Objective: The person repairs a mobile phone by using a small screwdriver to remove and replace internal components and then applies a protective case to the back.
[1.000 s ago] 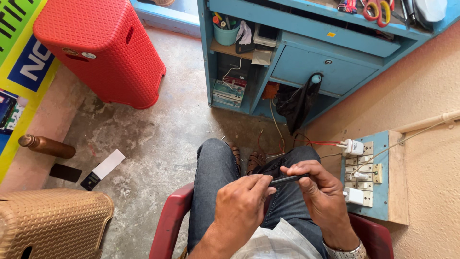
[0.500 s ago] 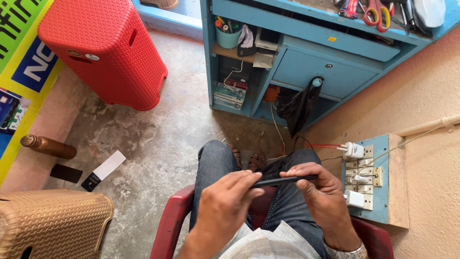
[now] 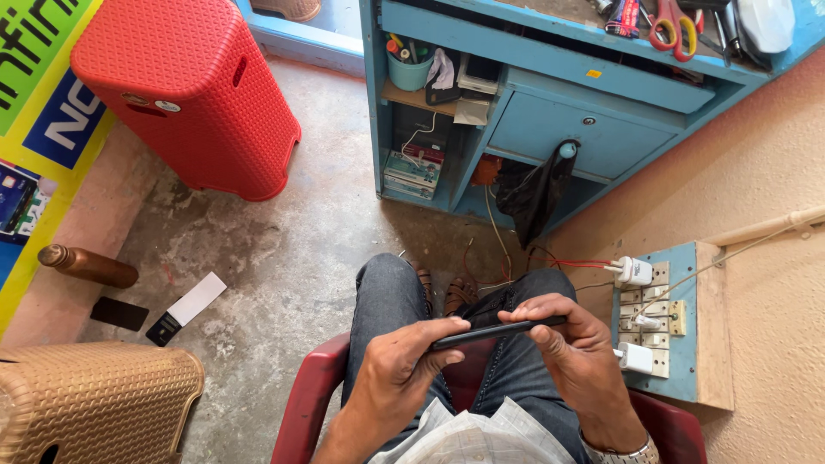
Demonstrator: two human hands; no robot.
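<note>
- Far out to the left of my fingers a gold woven stool [image 3: 94, 399] sits on the floor.
- Just past it lie a brown bottle [image 3: 86, 266], a small black card [image 3: 120, 314] and a white card [image 3: 196, 300].
- Farther off, up and to the left of my fingers, stands a big red plastic stool [image 3: 185, 99].
- My left hand [image 3: 397, 371] is over my left knee. Its fingers curl under the near end of a thin black phone [image 3: 498, 332], and my thumb lies on top. They pinch it.
- The phone lies flat and edge-on between my two hands, above my lap and the red chair [image 3: 309, 404] I sit on.
- Straight ahead of my fingers, past my knees, is a blue desk [image 3: 550, 129] with a little cup of pens and a black bag [image 3: 533, 193] hanging from it.
- My right hand [image 3: 571, 352] holds the far end of the phone. Its fingers are pressed close together on the top edge, and my thumb is tucked below.
- Just to the right of my right fingers is a blue switch board [image 3: 679, 344] on the wall, with white plugs and thin wires.
- I think the phone could slip, since I hold only its thin edges. Then it would fall on the hard floor by my feet.
- I think my right elbow could bump a plug if I swing it out, because the board is so near.
</note>
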